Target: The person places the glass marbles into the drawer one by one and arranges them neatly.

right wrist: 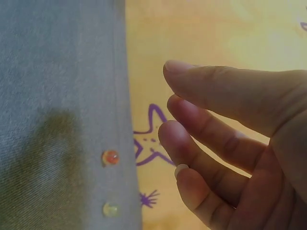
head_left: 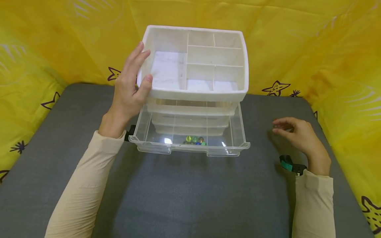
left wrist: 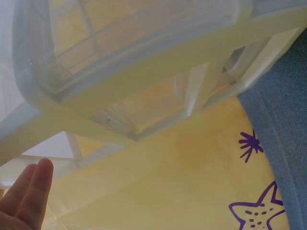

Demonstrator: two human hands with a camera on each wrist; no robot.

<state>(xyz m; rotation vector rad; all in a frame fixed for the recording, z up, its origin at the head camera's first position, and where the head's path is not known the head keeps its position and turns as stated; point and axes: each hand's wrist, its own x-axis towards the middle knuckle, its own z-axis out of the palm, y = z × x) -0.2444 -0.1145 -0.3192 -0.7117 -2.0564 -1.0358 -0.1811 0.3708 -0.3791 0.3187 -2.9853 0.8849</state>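
Observation:
A white drawer organizer (head_left: 193,96) with a divided top tray stands at the table's far side. My left hand (head_left: 128,86) rests against its left wall, fingers extended, with thumb and fingertips at the top rim. Below the tray, a clear drawer (head_left: 190,148) is pulled out toward me, with several glass marbles (head_left: 195,140) lying near its front. My right hand (head_left: 300,135) hovers at the table's right side, thumb apart from loosely bent fingers, nothing between them. In the right wrist view, an orange marble (right wrist: 111,157) and a pale yellow-green marble (right wrist: 110,209) lie beyond the fingertips.
A dark grey cloth covers the table (head_left: 190,195). Yellow fabric (head_left: 297,39) printed with starfish hangs behind it and along both sides. More drawer fronts (head_left: 190,120) show under the tray, behind the pulled-out drawer.

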